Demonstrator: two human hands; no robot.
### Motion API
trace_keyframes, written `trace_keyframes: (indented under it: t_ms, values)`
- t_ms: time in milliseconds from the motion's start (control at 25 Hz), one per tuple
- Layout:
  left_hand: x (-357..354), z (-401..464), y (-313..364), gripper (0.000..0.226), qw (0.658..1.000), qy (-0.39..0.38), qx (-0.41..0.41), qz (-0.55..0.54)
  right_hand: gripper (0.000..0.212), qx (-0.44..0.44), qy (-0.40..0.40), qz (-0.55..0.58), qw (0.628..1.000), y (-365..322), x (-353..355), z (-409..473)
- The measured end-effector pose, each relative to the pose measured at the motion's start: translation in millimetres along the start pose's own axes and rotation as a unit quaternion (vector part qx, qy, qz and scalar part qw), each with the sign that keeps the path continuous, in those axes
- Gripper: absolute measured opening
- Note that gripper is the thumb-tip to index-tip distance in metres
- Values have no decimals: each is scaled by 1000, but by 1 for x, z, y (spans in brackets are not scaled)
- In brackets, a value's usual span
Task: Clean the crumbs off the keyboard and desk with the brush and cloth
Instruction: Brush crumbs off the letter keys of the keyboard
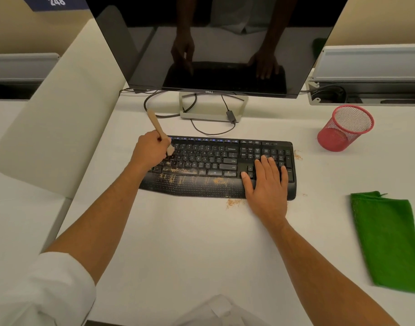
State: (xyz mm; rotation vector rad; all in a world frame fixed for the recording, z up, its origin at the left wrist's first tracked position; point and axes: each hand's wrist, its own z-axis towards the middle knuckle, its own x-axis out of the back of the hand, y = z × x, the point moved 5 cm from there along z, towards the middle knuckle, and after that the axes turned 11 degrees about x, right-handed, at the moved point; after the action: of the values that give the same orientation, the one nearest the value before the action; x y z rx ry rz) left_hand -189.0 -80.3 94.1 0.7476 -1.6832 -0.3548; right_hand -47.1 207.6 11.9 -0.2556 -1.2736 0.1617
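Brushing looks like the step in hand: the left hand [152, 150] is curled round the wooden handle of the brush [159, 131], with the bristles down on the keys at the left end of the keyboard [215, 163]. The right hand [266, 178] lies flat with straight fingers on the number pad end, holding nothing, just pinning the board so it doesn't slide

Crumbs [178, 171] are mostly along the space bar row and the palm rest, plus a small pile on the bench [178, 243] just in front of the keyboard and another just off its right edge. So I'd say it's early days, loads left. Next move probably calls for sweeping rightward and toward the front edge so the stuff lands on the bench, not deeper between the keys

The cloth [387, 241] is untouched, lying well off to the right

Room-wise: the monitor [213, 43] stand and its cables [211, 131] sit just behind the keyboard, so back strokes are tight. A divider panel [60, 109] crowds the left side. Plenty of open bench in front, and the red mesh cup [345, 128] is far enough right to stay out of it
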Motion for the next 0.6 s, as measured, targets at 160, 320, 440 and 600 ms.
trace_keyframes:
  t_ms: [160, 320, 440, 600]
  values:
    - [-11, 0, -7, 24, 999, -41, -3, 34, 63, 0, -7, 1, 1000, 0, -1, 1]
    - [-10, 2, -2, 16, 987, -135, 40, 76, 64, 1, -6, 0, 1000, 0, -1, 1]
    - [0, 5, 1, 21, 998, -50, 3, 28, 64, 0, -5, -2, 1000, 0, -1, 1]
    - [-3, 2, -7, 25, 999, -16, -13, 28, 63, 2, -4, -2, 1000, 0, -1, 1]
